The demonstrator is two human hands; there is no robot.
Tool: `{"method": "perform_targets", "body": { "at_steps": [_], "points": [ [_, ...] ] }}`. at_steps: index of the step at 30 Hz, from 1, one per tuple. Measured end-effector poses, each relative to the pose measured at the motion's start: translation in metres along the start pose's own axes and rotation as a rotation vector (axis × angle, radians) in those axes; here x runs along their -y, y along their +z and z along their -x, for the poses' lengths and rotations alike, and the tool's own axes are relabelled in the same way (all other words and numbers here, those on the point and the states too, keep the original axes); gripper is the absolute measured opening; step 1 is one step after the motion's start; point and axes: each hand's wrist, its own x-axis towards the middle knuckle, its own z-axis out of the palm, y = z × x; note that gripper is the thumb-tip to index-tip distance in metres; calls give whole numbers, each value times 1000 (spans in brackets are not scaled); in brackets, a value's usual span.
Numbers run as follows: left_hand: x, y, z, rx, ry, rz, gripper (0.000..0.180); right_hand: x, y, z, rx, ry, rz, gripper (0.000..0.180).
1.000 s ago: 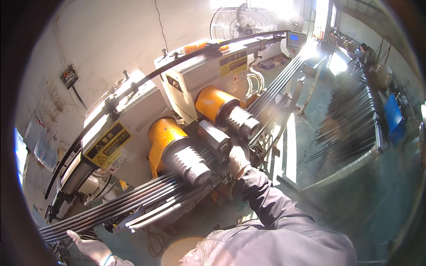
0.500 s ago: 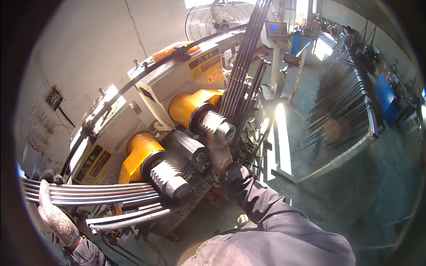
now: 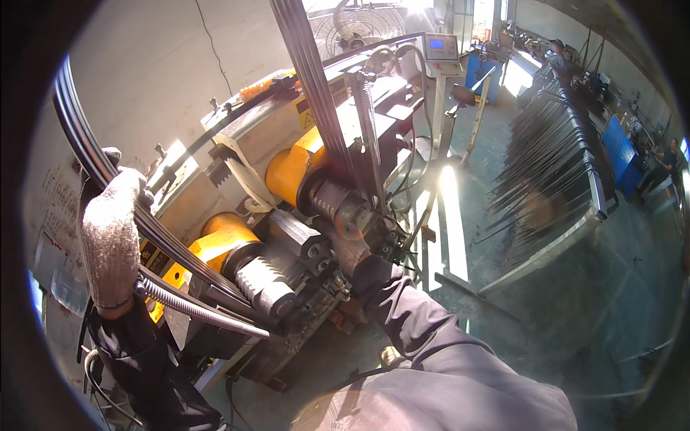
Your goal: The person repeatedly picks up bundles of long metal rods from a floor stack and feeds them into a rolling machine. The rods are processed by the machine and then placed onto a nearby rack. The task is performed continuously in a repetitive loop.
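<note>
My left hand (image 3: 111, 226), in a pale knit glove, is wrapped round a bundle of dark metal rods (image 3: 85, 136) at the left. These rods rise steeply past the hand and run down to the left ribbed roller (image 3: 266, 287) of a bending machine. A second upright stretch of rods (image 3: 310, 79) stands at the right ribbed roller (image 3: 338, 205); whether it belongs to the same rods, I cannot tell. My right hand (image 3: 351, 253), also gloved, reaches to the machine's front beside a hexagonal metal block (image 3: 295, 228). Its fingers are mostly hidden among the machine parts.
Yellow housings (image 3: 287, 176) sit behind the rollers. A ribbed hose (image 3: 198, 309) crosses below the left rods. A control box (image 3: 440, 47) stands on a post beyond, near a large fan (image 3: 363, 32). To the right, a rack (image 3: 543, 255) bears many thin rods.
My left hand has risen with the rods, which swung from nearly level to steep. The upright rods at the right roller swung leftward. My right hand stays at the machine's front.
</note>
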Motion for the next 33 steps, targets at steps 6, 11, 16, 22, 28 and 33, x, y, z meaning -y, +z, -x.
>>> {"method": "perform_targets", "body": {
  "at_steps": [6, 11, 16, 22, 28, 33],
  "points": [
    [-1, 2, 5, -23, -29, 171, 23, 43, -7, 9, -67, 114, -494, 36],
    [-6, -1, 6, -34, -162, 307, 27, 45, -6, 7, -93, 135, -413, 36],
    [-8, 0, 4, -18, -302, 477, 27, 30, -7, 1, -13, 116, -169, 39],
    [-8, 3, 4, -53, -306, 419, 27, 20, -2, 2, -39, 132, -249, 40],
    [-3, -1, 5, 42, -200, 354, 26, 0, 4, -1, -75, -209, 130, 41],
    [5, -2, 5, 28, -190, 380, 26, 2, 7, -3, -90, 29, -271, 40]
  ]
}}
